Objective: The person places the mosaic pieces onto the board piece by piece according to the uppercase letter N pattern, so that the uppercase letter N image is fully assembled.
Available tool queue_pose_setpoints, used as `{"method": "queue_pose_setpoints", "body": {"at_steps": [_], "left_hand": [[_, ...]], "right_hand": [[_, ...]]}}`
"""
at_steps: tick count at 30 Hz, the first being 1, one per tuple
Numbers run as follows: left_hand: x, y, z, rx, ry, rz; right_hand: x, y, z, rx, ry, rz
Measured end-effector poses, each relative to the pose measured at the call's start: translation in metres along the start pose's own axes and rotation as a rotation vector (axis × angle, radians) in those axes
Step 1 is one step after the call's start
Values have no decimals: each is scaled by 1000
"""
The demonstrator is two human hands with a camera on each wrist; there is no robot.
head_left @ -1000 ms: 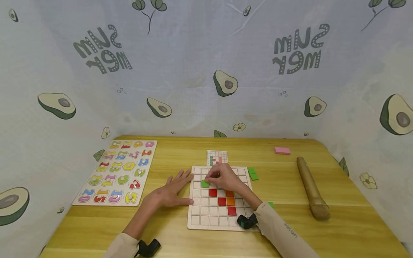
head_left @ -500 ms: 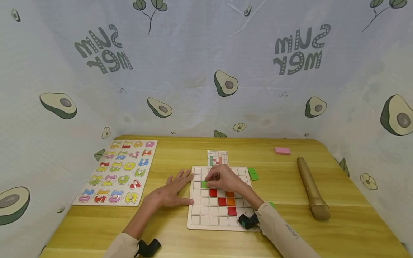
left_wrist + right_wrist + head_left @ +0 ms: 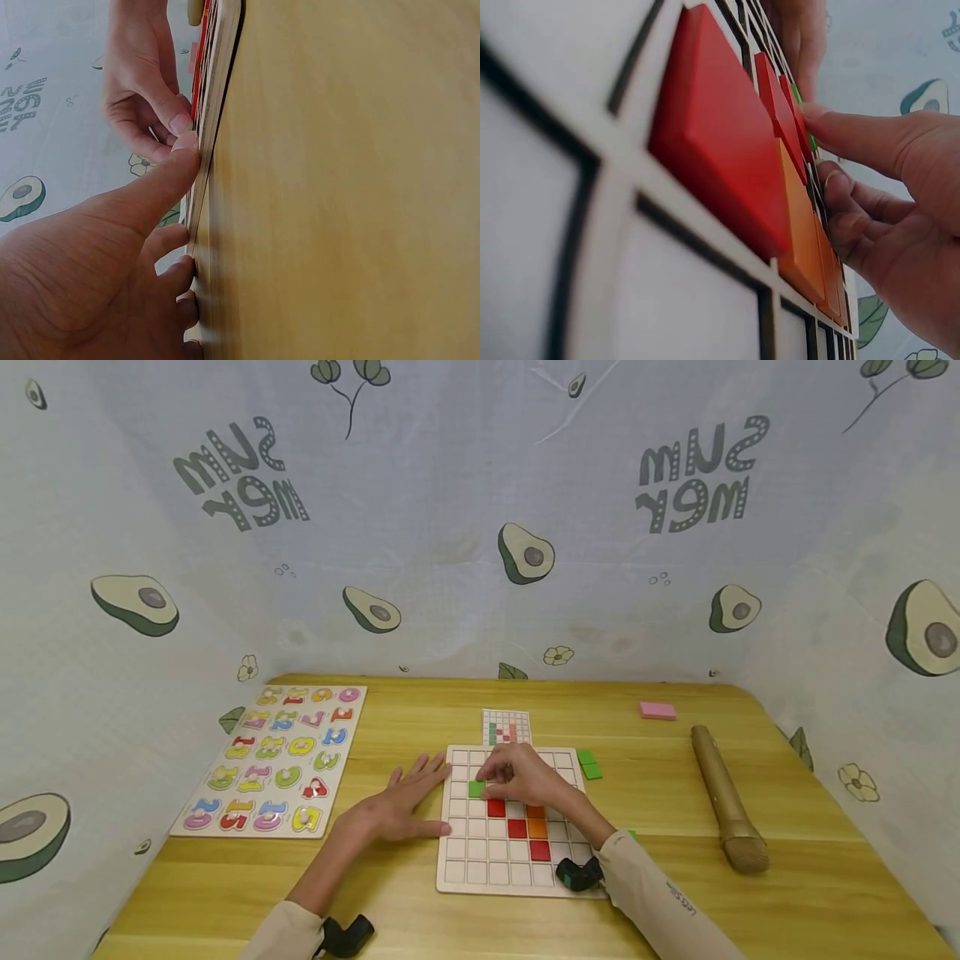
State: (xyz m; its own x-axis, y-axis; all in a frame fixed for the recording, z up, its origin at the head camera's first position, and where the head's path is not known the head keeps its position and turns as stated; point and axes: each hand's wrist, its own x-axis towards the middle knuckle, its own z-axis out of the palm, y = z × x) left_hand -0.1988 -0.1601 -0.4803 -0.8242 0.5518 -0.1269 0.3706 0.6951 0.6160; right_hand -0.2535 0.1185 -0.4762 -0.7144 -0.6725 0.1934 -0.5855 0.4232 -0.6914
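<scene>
Touching a green tile [image 3: 476,789] in the upper-left part of the gridded board [image 3: 476,850], diagonally beside a red tile [image 3: 496,809], the right hand [image 3: 527,777] has its fingers curled, though whether they pinch it I cannot tell; the left hand [image 3: 396,810] lies spread wide, thumb against the board's left edge.

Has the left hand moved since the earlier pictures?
No; the left hand stays at the same spot along the left edge of the grid board.
</scene>
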Motion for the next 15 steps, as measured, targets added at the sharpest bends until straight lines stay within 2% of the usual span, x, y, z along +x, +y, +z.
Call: {"method": "queue_pose_setpoints", "body": {"at_steps": [7,11,15], "left_hand": [[-6,11,-5,-9,-8,2],[-3,2,-1,11,-5,-6],[1,-8,4,6,10,14]], "right_hand": [[-1,0,2,-6,6,7],[-1,0,2,-9,2,-25],[-4,0,0,-8,9,-27]]}}
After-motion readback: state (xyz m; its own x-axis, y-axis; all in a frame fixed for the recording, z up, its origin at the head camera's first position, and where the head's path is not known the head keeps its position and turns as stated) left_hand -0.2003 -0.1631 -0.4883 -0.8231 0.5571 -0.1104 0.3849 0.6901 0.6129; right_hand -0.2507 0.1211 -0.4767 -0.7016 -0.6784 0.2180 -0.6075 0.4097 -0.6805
